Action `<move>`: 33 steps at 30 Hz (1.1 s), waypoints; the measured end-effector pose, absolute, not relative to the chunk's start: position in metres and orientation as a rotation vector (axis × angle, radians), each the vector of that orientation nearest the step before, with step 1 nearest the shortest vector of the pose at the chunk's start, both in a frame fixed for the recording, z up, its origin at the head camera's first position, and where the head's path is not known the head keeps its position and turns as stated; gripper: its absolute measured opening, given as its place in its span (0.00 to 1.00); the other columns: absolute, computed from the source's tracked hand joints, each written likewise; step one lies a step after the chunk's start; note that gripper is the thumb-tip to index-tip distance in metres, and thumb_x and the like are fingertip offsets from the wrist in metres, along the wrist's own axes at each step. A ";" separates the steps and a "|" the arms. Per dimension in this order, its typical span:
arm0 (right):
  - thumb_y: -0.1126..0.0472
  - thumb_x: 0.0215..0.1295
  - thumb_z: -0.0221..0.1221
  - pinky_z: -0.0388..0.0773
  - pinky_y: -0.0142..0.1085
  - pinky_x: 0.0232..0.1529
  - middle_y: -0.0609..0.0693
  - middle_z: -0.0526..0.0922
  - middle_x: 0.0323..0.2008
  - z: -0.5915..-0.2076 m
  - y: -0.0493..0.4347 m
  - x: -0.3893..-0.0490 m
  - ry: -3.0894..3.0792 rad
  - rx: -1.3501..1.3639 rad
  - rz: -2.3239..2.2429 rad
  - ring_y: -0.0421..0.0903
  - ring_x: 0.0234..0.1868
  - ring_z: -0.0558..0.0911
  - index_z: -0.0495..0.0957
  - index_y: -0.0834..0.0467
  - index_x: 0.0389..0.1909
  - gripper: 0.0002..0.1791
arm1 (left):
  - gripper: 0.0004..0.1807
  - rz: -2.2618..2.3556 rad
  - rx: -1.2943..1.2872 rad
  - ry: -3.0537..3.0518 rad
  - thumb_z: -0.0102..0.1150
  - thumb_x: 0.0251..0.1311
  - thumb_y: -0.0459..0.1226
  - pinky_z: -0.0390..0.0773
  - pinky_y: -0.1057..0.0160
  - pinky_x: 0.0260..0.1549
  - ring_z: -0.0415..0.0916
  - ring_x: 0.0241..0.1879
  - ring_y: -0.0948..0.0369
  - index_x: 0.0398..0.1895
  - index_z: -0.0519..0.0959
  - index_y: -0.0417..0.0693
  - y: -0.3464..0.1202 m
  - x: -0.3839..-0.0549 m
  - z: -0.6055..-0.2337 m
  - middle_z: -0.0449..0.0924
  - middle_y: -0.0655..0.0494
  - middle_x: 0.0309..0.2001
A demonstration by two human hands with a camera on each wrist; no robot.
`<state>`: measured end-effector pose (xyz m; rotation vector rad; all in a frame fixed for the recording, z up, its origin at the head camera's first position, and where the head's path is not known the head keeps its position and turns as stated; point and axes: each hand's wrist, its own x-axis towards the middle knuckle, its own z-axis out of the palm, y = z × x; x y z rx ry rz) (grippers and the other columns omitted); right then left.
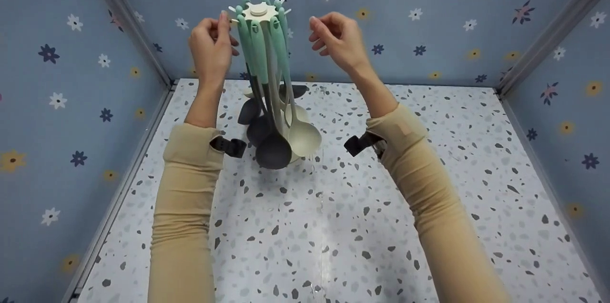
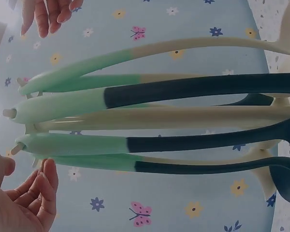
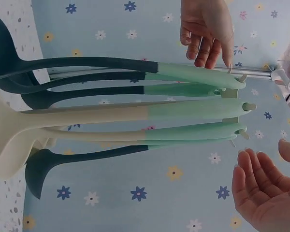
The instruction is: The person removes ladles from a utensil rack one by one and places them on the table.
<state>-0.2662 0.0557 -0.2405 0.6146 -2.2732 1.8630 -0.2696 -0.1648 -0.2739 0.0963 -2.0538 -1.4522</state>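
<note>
Several mint-handled black and cream utensils (image 1: 259, 53) hang from a cream plastic rack (image 1: 259, 9) on the speckled white worktop (image 1: 333, 227) in the head view, my left hand (image 1: 213, 49) beside the rack, my right hand (image 1: 344, 43) apart, both loosely curved, pinching nothing. The left-wrist view shows crowded handles (image 2: 70, 144) I'd touch gently; the right-wrist view, cream pegs (image 3: 250, 106) I'd keep level.

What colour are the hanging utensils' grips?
Mint green; the grips show best in the left wrist view.

No readable text, labels, brands, numbers, signs in any view
</note>
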 end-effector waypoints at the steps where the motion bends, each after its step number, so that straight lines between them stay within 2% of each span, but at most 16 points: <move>1: 0.63 0.63 0.52 0.76 0.31 0.28 0.55 0.78 0.26 -0.238 0.054 -0.267 -2.270 0.612 1.881 0.48 0.26 0.78 0.75 0.65 0.32 0.08 | 0.16 -1.472 0.103 -2.057 0.46 0.63 0.45 0.70 0.72 0.17 0.69 0.13 0.65 0.29 0.75 0.42 -0.166 -0.272 -0.271 0.72 0.57 0.17; 5: 0.62 0.63 0.51 0.76 0.32 0.28 0.55 0.78 0.25 -0.230 0.046 -0.271 -2.264 0.631 1.895 0.50 0.27 0.79 0.75 0.63 0.30 0.08 | 0.16 -1.520 0.115 -2.085 0.46 0.63 0.45 0.68 0.72 0.15 0.67 0.10 0.68 0.24 0.73 0.44 -0.168 -0.279 -0.259 0.71 0.58 0.15; 9: 0.62 0.64 0.51 0.76 0.31 0.28 0.54 0.78 0.25 -0.224 0.038 -0.273 -2.306 0.661 1.806 0.49 0.27 0.78 0.75 0.64 0.32 0.09 | 0.17 -1.549 0.125 -2.133 0.45 0.63 0.45 0.66 0.73 0.14 0.65 0.09 0.69 0.19 0.72 0.46 -0.172 -0.283 -0.251 0.70 0.59 0.12; 13: 0.60 0.65 0.50 0.75 0.30 0.28 0.54 0.78 0.26 -0.225 0.032 -0.281 -2.364 0.642 1.729 0.48 0.26 0.78 0.75 0.64 0.35 0.11 | 0.19 -1.572 0.155 -2.212 0.45 0.63 0.47 0.65 0.72 0.13 0.65 0.09 0.68 0.19 0.71 0.45 -0.174 -0.287 -0.245 0.69 0.58 0.12; 20: 0.51 0.64 0.50 0.75 0.30 0.26 0.52 0.77 0.24 -0.243 0.025 -0.313 -2.451 0.596 1.663 0.44 0.23 0.78 0.73 0.60 0.30 0.15 | 0.20 -1.581 0.245 -2.366 0.42 0.64 0.48 0.61 0.71 0.11 0.63 0.11 0.66 0.22 0.71 0.44 -0.175 -0.296 -0.239 0.68 0.57 0.13; 25: 0.49 0.65 0.47 0.75 0.30 0.24 0.51 0.75 0.21 -0.241 0.020 -0.315 -2.532 0.601 1.593 0.44 0.21 0.76 0.73 0.63 0.30 0.19 | 0.21 -1.621 0.288 -2.407 0.39 0.66 0.45 0.59 0.72 0.09 0.62 0.11 0.66 0.19 0.69 0.44 -0.176 -0.299 -0.235 0.67 0.56 0.14; 33: 0.50 0.67 0.44 0.74 0.30 0.25 0.50 0.73 0.21 -0.234 0.014 -0.315 -2.631 0.557 1.525 0.41 0.20 0.75 0.71 0.59 0.28 0.17 | 0.21 -1.627 0.248 -2.419 0.37 0.67 0.41 0.57 0.71 0.09 0.60 0.11 0.66 0.15 0.66 0.44 -0.173 -0.302 -0.232 0.64 0.56 0.13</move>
